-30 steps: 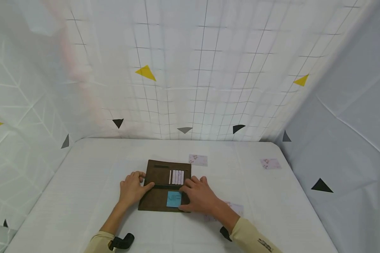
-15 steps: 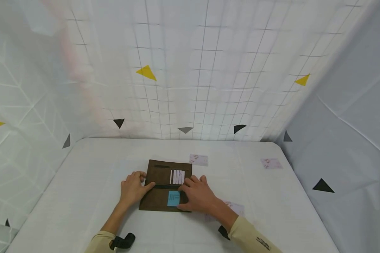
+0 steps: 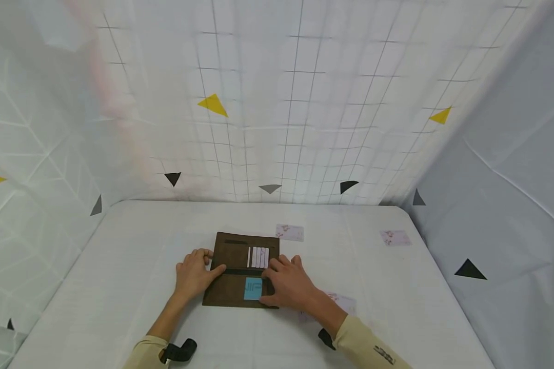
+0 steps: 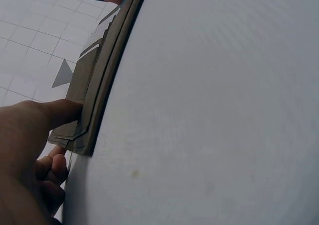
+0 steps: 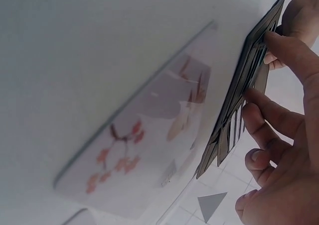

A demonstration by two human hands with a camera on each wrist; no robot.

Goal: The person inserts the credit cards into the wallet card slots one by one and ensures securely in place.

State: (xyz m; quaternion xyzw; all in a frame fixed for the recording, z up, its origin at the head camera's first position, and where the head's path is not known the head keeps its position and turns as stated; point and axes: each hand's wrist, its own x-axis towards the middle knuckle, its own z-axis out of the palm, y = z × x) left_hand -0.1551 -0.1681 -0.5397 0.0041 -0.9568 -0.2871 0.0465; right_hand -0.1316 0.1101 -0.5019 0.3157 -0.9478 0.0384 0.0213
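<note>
An open brown wallet (image 3: 228, 294) lies on the table. My left hand (image 3: 193, 275) grips its left edge, thumb on top near the fold; in the left wrist view the other fingers of that hand (image 4: 25, 150) curl by the wallet's edge (image 4: 92, 130). Over the wallet's lower right part, my right hand (image 3: 290, 284) holds a blue card (image 3: 253, 289) at its right side, thumb below and forefinger above. Several pale cards (image 3: 260, 258) stand in slots of the upper half. The right wrist view has thumb and forefinger of that hand (image 5: 294, 110) on the wallet (image 5: 239, 85).
Floral cards lie on the white table (image 3: 120, 287): one (image 3: 289, 232) behind the wallet, one (image 3: 395, 238) at the far right, and at least one (image 3: 343, 303) partly under the right forearm. White sheets with grid lines and triangles hang around the table.
The blue card shows a little less of its right side beside the right fingers, and its markings look different. The right fingertips shifted slightly left; the left hand kept its place.
</note>
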